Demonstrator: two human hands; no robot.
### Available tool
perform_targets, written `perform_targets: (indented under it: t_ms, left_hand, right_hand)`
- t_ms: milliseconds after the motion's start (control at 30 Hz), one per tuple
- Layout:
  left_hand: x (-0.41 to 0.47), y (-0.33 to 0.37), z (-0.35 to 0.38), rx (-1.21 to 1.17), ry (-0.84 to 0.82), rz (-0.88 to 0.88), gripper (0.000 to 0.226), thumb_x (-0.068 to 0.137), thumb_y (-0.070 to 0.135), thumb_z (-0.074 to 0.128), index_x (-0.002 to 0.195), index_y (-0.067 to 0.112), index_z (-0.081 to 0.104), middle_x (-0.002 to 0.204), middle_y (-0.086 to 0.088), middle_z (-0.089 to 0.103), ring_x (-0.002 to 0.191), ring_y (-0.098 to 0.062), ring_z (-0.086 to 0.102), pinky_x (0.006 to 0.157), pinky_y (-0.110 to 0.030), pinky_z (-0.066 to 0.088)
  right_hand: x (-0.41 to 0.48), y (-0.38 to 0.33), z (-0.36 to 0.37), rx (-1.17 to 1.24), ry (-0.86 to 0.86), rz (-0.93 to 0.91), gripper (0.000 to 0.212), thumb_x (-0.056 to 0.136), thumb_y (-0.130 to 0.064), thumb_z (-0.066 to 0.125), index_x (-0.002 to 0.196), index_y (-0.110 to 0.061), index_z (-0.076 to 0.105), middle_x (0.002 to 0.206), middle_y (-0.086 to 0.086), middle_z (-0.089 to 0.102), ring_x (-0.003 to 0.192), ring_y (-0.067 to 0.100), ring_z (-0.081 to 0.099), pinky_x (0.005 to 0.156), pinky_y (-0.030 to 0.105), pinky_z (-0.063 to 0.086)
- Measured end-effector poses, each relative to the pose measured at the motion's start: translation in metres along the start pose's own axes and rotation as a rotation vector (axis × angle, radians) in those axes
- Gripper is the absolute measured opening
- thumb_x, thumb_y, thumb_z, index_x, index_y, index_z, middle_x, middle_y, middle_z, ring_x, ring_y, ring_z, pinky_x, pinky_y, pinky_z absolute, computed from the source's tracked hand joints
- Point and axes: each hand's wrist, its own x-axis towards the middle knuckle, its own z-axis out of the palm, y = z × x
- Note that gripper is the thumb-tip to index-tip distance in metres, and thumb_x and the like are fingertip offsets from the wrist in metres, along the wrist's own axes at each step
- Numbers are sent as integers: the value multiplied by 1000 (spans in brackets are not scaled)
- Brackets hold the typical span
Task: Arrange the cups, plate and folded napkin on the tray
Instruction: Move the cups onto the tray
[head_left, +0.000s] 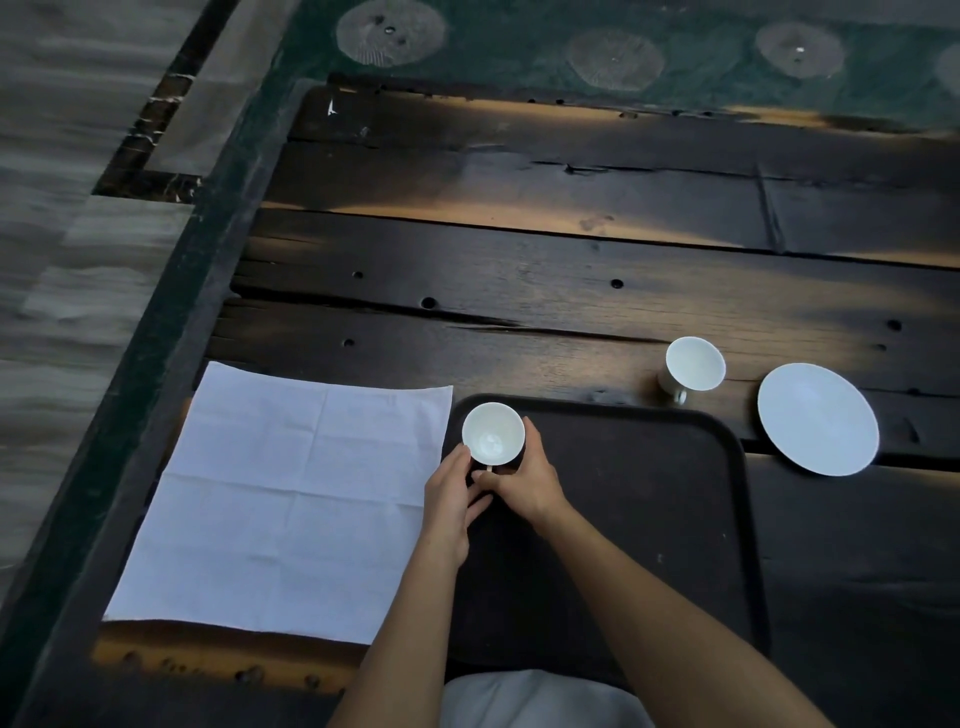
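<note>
Your left hand (449, 493) and right hand (524, 478) close round a white cup (493, 434) from either side: left thumb on its left wall, right thumb up its right wall, fingers of both curled in below by the handle. The cup sits at the far-left corner of the dark tray (649, 519) under your hands; whether it rests there or is lifted cannot be told. Just left of your left hand a white napkin (291, 499) lies spread flat and creased on the wooden surface (519, 249). Beyond and right of your right hand a second cup (695, 364) stands off the tray, with the plate (818, 418) farther right.
</note>
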Motion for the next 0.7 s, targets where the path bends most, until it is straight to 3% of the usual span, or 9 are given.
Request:
perform_targets:
  t_ms: [100, 200, 233, 367, 533, 700]
  left_hand:
    - [-7, 5, -2, 31, 23, 20, 13, 98, 36, 62, 106, 38, 72, 117, 10, 72, 107, -16, 71, 85, -36, 60]
    - [-14, 11, -6, 58, 67, 59, 35, 101, 33, 58, 136, 27, 60, 130, 7, 61, 119, -23, 64, 91, -38, 58]
    - [-16, 13, -7, 68, 90, 82, 37, 102, 32, 58, 138, 25, 58, 131, 5, 60, 120, -23, 62, 89, -36, 57]
    - [-25, 18, -5, 65, 171, 204, 15, 102, 29, 56, 114, 28, 65, 118, 2, 68, 105, -15, 66, 74, -28, 56]
    - [-36, 25, 23, 146, 126, 328, 16, 99, 32, 59, 98, 24, 73, 96, 5, 77, 93, -16, 72, 67, -27, 55]
    - [-41, 22, 76, 197, 44, 377, 19, 100, 35, 59, 100, 23, 75, 90, 7, 78, 85, -11, 72, 66, -24, 56]
  right_hand:
    - [-5, -1, -3, -21, 1, 18, 118, 72, -23, 89, 161, -32, 11, 152, -4, 48, 126, 17, 59, 107, 39, 49]
    - [-12, -1, -14, -34, 39, 19, 122, 73, -29, 90, 162, -32, 7, 161, 6, 37, 122, 19, 62, 100, 33, 48]
    - [-15, -1, -19, -37, 64, 16, 122, 72, -31, 91, 162, -32, 8, 162, 7, 36, 120, 18, 62, 98, 32, 48]
    - [-22, 2, -50, -38, 182, 15, 117, 73, -35, 90, 161, -34, 13, 163, 7, 35, 121, 18, 61, 91, 29, 49]
    - [-27, 5, -102, -11, 332, 2, 107, 75, -38, 88, 159, -31, 23, 157, 6, 43, 117, 19, 65, 101, 41, 54]
    - [-20, 7, -160, -25, 361, -39, 101, 78, -34, 87, 159, -26, 27, 153, 5, 48, 117, 20, 65, 105, 41, 51]
